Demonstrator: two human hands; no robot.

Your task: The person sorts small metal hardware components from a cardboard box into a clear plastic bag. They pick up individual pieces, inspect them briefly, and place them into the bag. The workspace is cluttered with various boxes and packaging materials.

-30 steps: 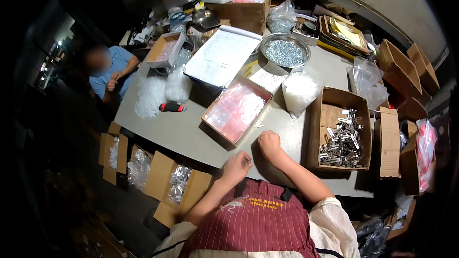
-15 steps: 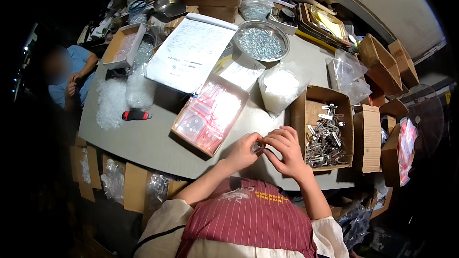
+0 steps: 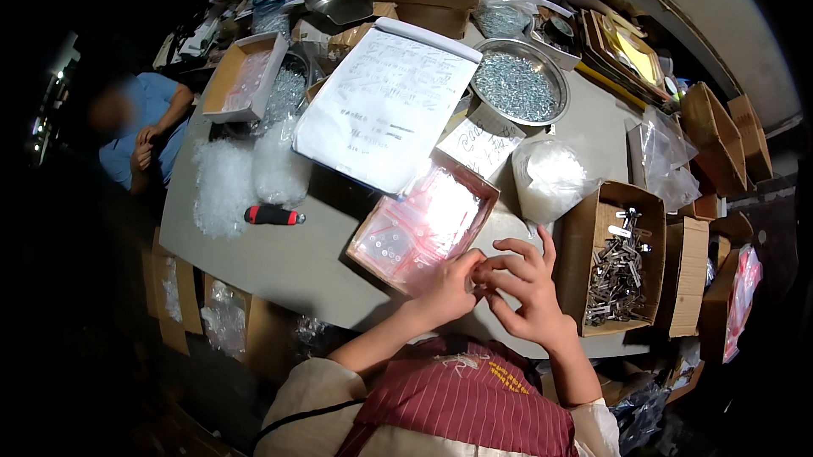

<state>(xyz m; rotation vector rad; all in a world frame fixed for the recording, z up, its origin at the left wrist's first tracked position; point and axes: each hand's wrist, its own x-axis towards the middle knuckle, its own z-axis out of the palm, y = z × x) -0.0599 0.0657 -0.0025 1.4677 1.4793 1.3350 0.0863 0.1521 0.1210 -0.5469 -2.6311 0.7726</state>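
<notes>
My left hand [image 3: 449,294] is closed, its thumb and fingers pinching a small clear plastic piece [image 3: 472,285]. It may be a little bag, but most of it is hidden by the fingers. Close on its right, my right hand [image 3: 527,292] has its fingers spread, the outer ones raised. Its inner fingertips reach the left fingers and the plastic piece. Just beyond the left hand lies a shallow cardboard box [image 3: 356,255] of clear, red-edged zip bags [image 3: 398,241]. To the right stands a cardboard box [image 3: 577,241] of metal clips [image 3: 622,275].
A bag of white pieces [image 3: 546,182] stands past my right hand. Farther off are a steel bowl of small metal parts [image 3: 518,84] and a written clipboard [image 3: 381,101]. A red-black tool handle [image 3: 273,216] lies left, near loose clear pieces [image 3: 222,194]. Another person [image 3: 152,118] sits far left.
The view has shifted, so the table things sit farther right. My right fingers have spread and lifted partly off the left hand, which keeps its pinch.
</notes>
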